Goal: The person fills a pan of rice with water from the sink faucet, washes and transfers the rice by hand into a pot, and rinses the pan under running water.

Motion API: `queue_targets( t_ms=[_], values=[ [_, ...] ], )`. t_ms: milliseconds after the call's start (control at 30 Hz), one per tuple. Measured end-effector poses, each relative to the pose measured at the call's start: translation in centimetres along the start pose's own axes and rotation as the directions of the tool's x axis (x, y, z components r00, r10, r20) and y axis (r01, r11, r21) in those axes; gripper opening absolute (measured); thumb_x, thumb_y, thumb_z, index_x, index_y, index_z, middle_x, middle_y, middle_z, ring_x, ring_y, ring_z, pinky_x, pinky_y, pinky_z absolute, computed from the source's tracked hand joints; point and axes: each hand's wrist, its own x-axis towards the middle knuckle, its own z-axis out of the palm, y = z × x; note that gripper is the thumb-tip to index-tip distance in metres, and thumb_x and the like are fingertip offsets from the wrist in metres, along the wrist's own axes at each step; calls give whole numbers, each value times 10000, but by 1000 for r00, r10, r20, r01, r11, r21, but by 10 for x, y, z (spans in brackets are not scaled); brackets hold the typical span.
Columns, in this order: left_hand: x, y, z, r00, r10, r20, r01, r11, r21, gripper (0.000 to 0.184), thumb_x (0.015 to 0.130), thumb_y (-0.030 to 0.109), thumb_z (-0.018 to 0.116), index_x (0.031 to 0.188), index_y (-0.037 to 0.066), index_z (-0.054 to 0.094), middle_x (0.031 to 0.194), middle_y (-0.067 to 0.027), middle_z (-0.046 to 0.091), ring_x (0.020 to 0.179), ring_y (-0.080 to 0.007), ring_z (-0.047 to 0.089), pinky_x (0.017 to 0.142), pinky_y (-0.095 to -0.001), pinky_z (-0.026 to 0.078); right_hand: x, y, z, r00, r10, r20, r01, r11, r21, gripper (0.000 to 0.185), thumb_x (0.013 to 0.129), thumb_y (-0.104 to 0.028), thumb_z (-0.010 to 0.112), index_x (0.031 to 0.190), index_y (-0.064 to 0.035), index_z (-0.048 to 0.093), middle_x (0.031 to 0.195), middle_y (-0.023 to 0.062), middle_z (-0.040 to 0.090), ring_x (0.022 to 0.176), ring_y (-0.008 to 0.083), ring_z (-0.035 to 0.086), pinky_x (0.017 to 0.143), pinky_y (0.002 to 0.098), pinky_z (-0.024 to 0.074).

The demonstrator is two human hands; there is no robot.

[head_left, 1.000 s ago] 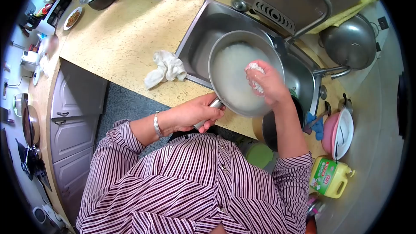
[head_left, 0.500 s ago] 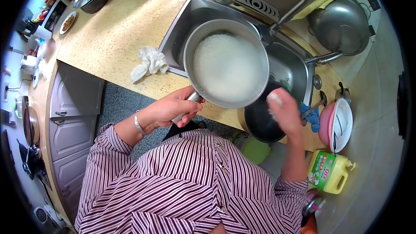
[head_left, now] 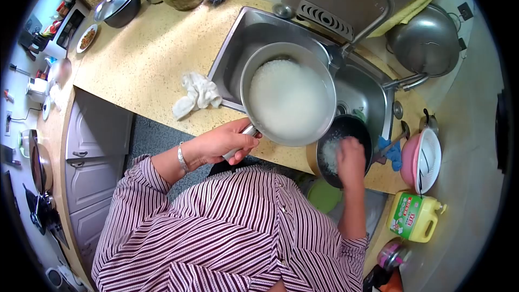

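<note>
My left hand (head_left: 235, 139) grips the handle (head_left: 241, 144) of a metal saucepan (head_left: 253, 120), tilted slightly over the sink's front edge. White rice (head_left: 277, 71) lies in cloudy water inside it. My right hand (head_left: 352, 162) is over the inside of a dark pot (head_left: 363, 130) on the counter, right of the saucepan. Beside its fingers, a clump of wet white rice (head_left: 328, 154) sits in the pot. These fingers point downward and are partly hidden and blurred, so whether they are closed cannot be told.
Behind the saucepan is a double steel sink (head_left: 238, 38) with a curved faucet (head_left: 390, 0). A white cloth (head_left: 199, 94) lies on the counter at left. To the right are a pink basin (head_left: 410, 157), a blue cloth (head_left: 393, 154) and a yellow jug (head_left: 413, 217).
My right hand, which carried white rice above the pot's edge, has moved down and inward over the pot. Rice now shows inside the pot. The left hand still holds the saucepan.
</note>
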Motion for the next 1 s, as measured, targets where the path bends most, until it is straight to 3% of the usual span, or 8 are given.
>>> queue_targets(
  t_ms=[67,167,267,367,433,533,633,1000],
  values=[
    [0,5,-6,1000,-13,10,13,1000,-6,204,968,86,537,1129,-19,466,576,17,491,425,-58,464,382,-190,387,9,-2,-15,998,34,-49,-34,999,-15,90,875,-85,640,937,-23,659,1066,166,643,990,383,611,829,458,500],
    [1,14,-21,997,-58,53,57,998,27,196,974,94,541,1125,-11,471,578,18,491,425,-62,458,388,-200,392,27,-22,-38,974,167,-156,-128,963,236,74,909,-64,599,910,8,615,872,184,625,806,377,628,734,415,493],
    [3,22,-31,994,-78,81,73,996,55,205,978,103,549,1135,-7,476,586,16,485,431,-62,459,392,-203,394,54,-59,-57,976,203,-72,-144,864,483,77,914,-70,601,905,5,615,866,188,612,811,363,625,738,403,491],
    [8,22,-43,985,-84,154,79,996,43,223,966,121,594,1124,19,475,736,22,492,523,-37,502,416,-191,445,91,-112,-56,1000,16,-14,-9,907,422,95,917,-90,606,907,5,613,868,184,622,826,360,630,750,421,494],
    [10,25,-43,982,-87,165,83,996,32,227,968,121,590,1130,16,471,740,20,488,526,-38,502,415,-192,444,117,-118,-30,986,-166,-31,168,971,169,131,919,-139,630,935,-10,616,922,174,638,857,369,639,770,434,510],
    [9,30,-39,990,-77,122,73,997,40,205,980,103,552,1142,3,476,623,19,483,465,-51,487,399,-192,408,144,-129,-5,977,-209,42,213,964,-160,177,922,-202,644,973,-35,616,993,169,643,886,385,643,802,446,527],
    [11,28,-38,989,-63,132,62,998,8,198,978,95,548,1135,1,474,642,21,491,470,-39,490,408,-184,426,156,-127,6,972,-234,33,235,942,-240,234,931,-275,639,986,-49,612,1034,176,633,904,390,645,801,453,543],
    [20,24,-26,990,-58,126,65,997,-52,198,967,91,560,1127,6,479,668,24,505,480,-38,500,402,-182,431,133,-125,5,962,-82,260,105,992,-76,350,979,-373,545,1016,-32,613,949,243,669,847,448,667,772,532,534]
  ],
)
